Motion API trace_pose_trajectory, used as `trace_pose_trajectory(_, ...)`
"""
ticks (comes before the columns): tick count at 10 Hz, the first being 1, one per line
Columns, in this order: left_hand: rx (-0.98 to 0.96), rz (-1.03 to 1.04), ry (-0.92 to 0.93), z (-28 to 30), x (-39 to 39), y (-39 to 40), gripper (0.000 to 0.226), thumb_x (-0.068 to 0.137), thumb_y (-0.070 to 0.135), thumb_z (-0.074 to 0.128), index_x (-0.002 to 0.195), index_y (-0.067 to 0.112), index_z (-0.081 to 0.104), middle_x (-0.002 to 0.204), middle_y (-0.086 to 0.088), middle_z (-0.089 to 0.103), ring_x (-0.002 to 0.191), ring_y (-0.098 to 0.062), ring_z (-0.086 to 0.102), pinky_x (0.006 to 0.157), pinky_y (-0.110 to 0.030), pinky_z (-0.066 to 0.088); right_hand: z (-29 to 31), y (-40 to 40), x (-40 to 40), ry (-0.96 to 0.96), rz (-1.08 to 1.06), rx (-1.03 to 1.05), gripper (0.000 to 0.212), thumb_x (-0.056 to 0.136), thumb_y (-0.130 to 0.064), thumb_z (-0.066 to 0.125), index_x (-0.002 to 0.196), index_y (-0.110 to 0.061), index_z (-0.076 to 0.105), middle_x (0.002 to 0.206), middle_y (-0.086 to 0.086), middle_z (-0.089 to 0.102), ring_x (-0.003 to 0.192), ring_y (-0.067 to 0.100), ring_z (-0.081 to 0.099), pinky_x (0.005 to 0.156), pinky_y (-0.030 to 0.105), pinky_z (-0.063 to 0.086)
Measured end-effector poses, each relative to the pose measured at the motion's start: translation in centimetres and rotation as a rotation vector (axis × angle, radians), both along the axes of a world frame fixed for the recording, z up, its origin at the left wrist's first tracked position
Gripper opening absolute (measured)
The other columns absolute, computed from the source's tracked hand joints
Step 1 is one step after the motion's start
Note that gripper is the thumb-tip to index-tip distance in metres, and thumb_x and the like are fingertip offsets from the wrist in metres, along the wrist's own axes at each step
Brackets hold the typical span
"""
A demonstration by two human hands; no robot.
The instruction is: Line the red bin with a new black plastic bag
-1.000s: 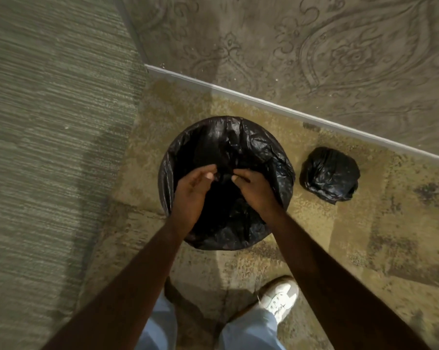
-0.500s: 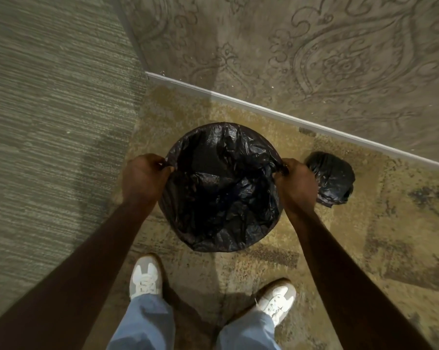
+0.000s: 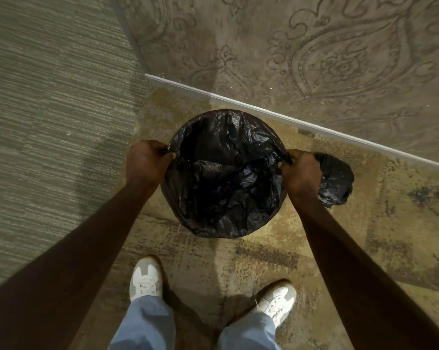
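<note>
On the floor by the wall: black bag (image 3: 226, 178) over bin mouth; left hand (image 3: 145, 161) and right hand (image 3: 300, 176), fingers pinching its opposite edges.

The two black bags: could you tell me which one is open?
The black bag stretched between both hands is open; the bundled bag on the floor is balled shut.

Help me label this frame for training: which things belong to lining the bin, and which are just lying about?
Part of the job:
- black plastic bag, spread over the bin's mouth; the bin itself is hidden
- left hand, gripping the bag's left edge
- right hand, gripping its right edge

Lying about:
- bundled black bag on the floor, right of the bin
- white baseboard
</note>
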State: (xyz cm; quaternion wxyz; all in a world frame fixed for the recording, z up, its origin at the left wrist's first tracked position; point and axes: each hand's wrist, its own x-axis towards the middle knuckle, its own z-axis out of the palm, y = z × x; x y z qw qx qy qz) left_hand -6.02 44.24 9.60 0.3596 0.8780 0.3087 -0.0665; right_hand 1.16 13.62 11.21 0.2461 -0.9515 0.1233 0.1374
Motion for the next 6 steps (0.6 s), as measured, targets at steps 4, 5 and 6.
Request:
trace_pose_trajectory(4, 0.013, -0.062, -0.014, -0.1, 1.5, -0.1, 0.045, 0.093, 0.050, 0.065, 0.111, 0.009, 0.075, 0.099, -0.012, 0.079, 0.087, -0.026, 0.074, 0.078, -0.035, 0.059, -0.6, -0.5, 1.7, 0.081, 0.036, 0.105, 0.038, 0.092, -0.028, 0.071, 0.126, -0.012, 0.068, 0.118, 0.014, 0.075, 0.109, 0.033, 0.069, 0.092, 0.039, 0.055)
trace_pose_trajectory(5, 0.064, -0.035, -0.079, 0.3, 1.1, -0.4, 0.053, 0.098, 0.053, 0.054, 0.130, 0.011, 0.064, 0.120, -0.012, 0.072, 0.106, -0.027, 0.070, 0.087, -0.040, 0.058, -0.1, -0.3, 1.2, 0.041, 0.061, 0.087, 0.052, 0.094, -0.033, 0.069, 0.140, -0.013, 0.057, 0.131, 0.015, 0.067, 0.121, 0.034, 0.062, 0.100, 0.043, 0.051)
trace_pose_trajectory(6, 0.242, -0.333, -0.224, 1.2, -0.4, -2.1, 0.047, 0.099, 0.039, 0.052, 0.140, 0.015, 0.051, 0.139, -0.013, 0.057, 0.126, -0.029, 0.055, 0.100, -0.048, 0.052, 0.3, 0.8, -0.6, -0.130, 0.211, -0.114, 0.068, 0.097, -0.044, 0.060, 0.153, -0.014, 0.037, 0.152, 0.016, 0.048, 0.140, 0.036, 0.045, 0.114, 0.052, 0.040)
